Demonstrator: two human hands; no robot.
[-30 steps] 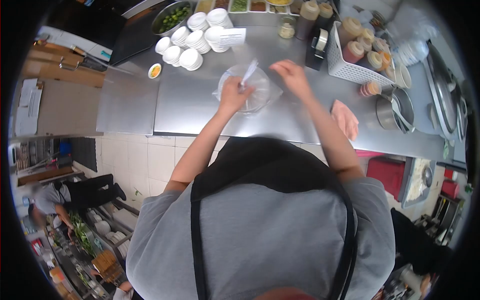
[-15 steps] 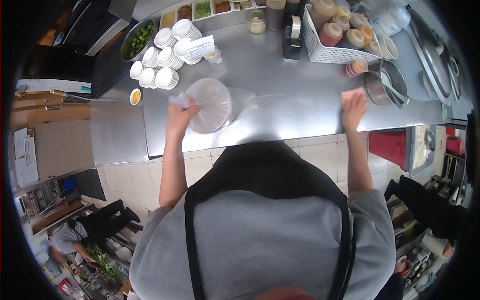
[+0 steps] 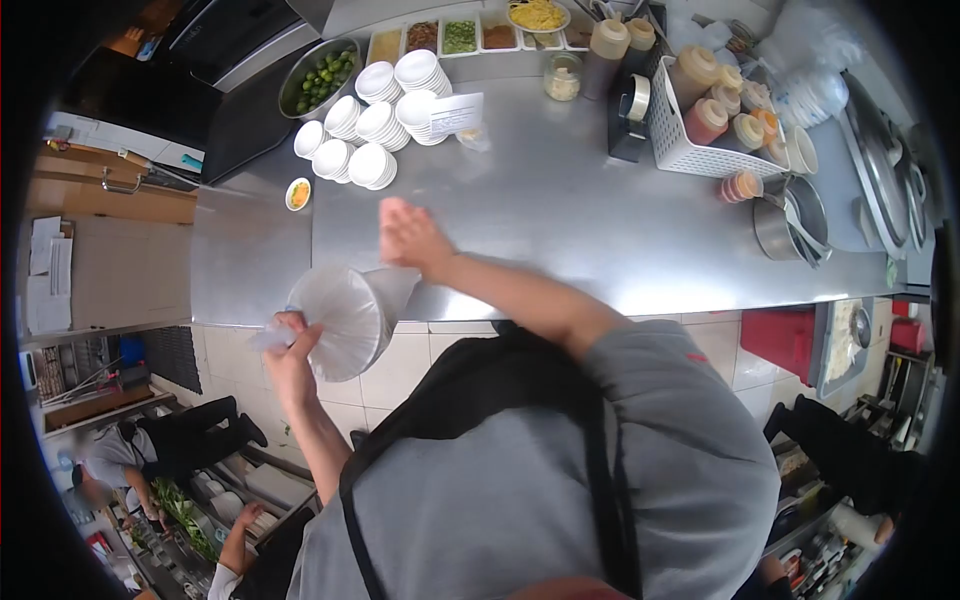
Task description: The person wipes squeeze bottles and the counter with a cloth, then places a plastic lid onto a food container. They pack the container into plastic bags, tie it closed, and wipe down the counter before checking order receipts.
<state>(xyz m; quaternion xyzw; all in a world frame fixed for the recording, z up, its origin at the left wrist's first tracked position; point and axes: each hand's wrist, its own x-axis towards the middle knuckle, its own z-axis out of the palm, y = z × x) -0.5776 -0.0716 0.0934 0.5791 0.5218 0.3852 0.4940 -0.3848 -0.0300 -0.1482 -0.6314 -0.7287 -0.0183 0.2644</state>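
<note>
My left hand (image 3: 292,358) is closed on the gathered neck of a translucent plastic bag (image 3: 345,315). A round, pale container seems to sit inside the bag, which hangs tilted at the counter's front edge. My right hand (image 3: 420,242) reaches across to the left and presses down on the steel counter (image 3: 540,215). Under its fingertips shows a blurred bit of pink cloth (image 3: 393,208), mostly hidden. Just beyond it stand stacks of white paper cups (image 3: 372,163) and a small cup with orange and green contents (image 3: 298,193).
A bowl of limes (image 3: 330,80) stands back left, with trays of toppings (image 3: 460,37) behind. A white basket of sauce bottles (image 3: 700,155), a tape dispenser (image 3: 628,125) and a metal pot (image 3: 785,235) are on the right. Other people work behind me.
My right hand has swept from the counter's right side to the left with the cloth. My left hand has drawn the bag left and toward me, to the front edge.
</note>
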